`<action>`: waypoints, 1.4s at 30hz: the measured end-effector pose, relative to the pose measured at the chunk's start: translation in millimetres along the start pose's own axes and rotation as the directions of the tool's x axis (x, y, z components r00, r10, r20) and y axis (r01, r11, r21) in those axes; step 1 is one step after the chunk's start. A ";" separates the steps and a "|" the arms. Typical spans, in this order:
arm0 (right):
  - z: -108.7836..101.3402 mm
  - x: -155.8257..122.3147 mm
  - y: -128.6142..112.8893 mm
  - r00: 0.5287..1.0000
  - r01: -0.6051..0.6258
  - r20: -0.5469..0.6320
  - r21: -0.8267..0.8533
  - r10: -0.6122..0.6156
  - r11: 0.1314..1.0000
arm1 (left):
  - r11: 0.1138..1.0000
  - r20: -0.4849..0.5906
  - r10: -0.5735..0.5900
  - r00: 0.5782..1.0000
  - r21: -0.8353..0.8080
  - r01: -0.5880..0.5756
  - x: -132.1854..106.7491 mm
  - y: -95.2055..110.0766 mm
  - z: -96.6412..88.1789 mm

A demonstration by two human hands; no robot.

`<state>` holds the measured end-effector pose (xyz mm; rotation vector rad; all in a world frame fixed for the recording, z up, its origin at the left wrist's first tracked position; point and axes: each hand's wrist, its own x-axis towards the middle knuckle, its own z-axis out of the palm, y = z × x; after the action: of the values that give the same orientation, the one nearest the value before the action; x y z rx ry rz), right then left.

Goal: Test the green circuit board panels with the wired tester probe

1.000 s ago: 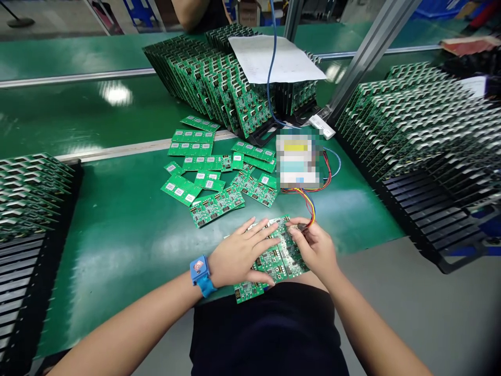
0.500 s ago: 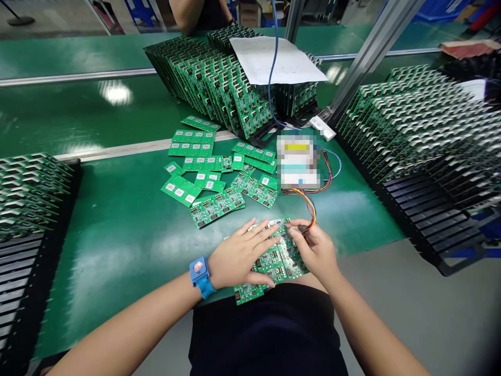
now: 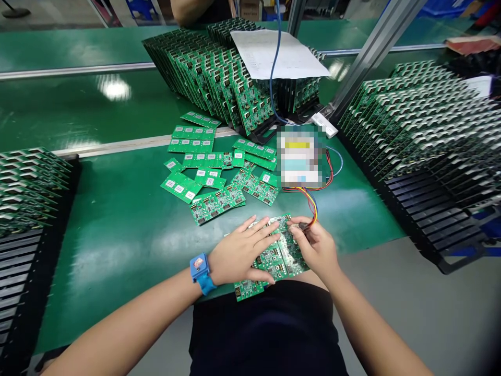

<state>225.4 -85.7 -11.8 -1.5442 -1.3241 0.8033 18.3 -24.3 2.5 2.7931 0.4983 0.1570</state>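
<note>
The circuit board panel (image 3: 279,258) lies flat, component side up, at the near edge of the counter (image 3: 117,235), its near side overhanging toward the lap. Its long axis runs left to right, the right end angled slightly away.

The left hand (image 3: 235,256) rests open on it, fingers spread, gripping nothing. The right hand (image 3: 317,250) pinches a wired connector (image 3: 303,225) against the far right corner.

Judgement: steady downward pressure from the left palm and a squarely held connector with slack wires (image 3: 311,203) would serve best.
</note>
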 end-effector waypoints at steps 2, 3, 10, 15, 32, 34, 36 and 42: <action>-0.8 0.2 -1.2 1.000 -0.002 0.001 -0.003 0.002 1.000 | 1.000 -0.001 -0.001 1.000 0.004 0.001 0.4 0.3 0.0; -1.3 0.3 -1.9 1.000 -0.004 0.000 -0.005 0.004 1.000 | 1.000 0.000 -0.003 1.000 0.007 0.003 0.6 0.4 -0.2; -6.0 -6.8 -6.9 0.998 -0.023 -0.051 0.017 0.024 1.000 | 1.000 0.023 -0.011 1.000 0.017 0.010 1.6 1.4 -1.8; -10.5 -21.1 -7.7 0.996 -0.031 -0.081 0.125 0.042 0.992 | 1.000 0.025 -0.010 1.000 0.025 0.009 1.4 1.2 -1.3; -16.5 -27.7 2.1 0.997 0.068 0.045 -0.052 -0.065 0.996 | 1.000 0.028 -0.008 1.000 0.024 0.008 2.1 1.3 -1.3; -17.3 -26.2 1.8 0.992 0.107 0.074 -0.061 -0.102 0.992 | 1.000 0.030 -0.011 0.999 0.015 0.011 2.0 1.1 -1.3; -17.1 -24.9 1.2 0.987 0.137 0.090 -0.072 -0.130 0.988 | 1.000 0.031 -0.012 0.999 0.006 0.011 1.7 1.0 -1.6; -13.5 -24.1 1.5 0.976 0.217 0.056 -0.073 -0.213 0.974 | 1.000 0.032 -0.009 0.999 0.003 0.008 1.4 0.7 -3.0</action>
<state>233.2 -112.2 -10.3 -1.4189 -1.5439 0.6621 19.4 -23.6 5.6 2.7915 0.5029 0.1090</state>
